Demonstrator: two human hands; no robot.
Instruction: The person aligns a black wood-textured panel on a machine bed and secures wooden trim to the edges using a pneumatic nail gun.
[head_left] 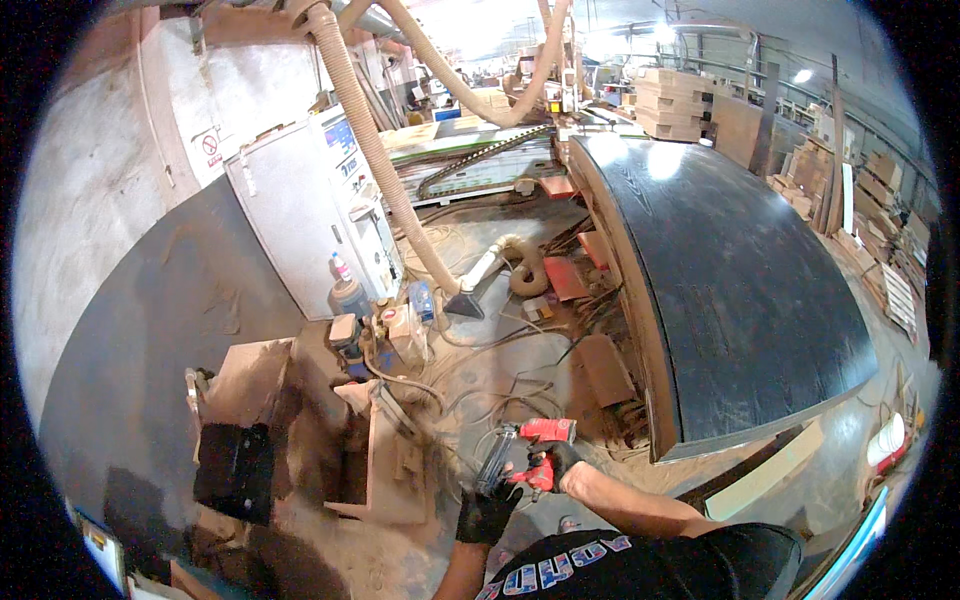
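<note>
Together, gloved hands [487,513] [562,458] hold a red tool [548,430], probably a nailer.

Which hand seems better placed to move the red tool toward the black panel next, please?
Probably the right hand: it grasps the red tool and is nearer the black panel than the left hand.

Wall sign [208,145]: red prohibition circle, white wall [100,170], ten o'clock.
Cabinet label [341,138]: blue, white cabinet [280,215], eleven o'clock.
Shirt print [565,571]: pale letters, black shirt [700,562], six o'clock.
</note>
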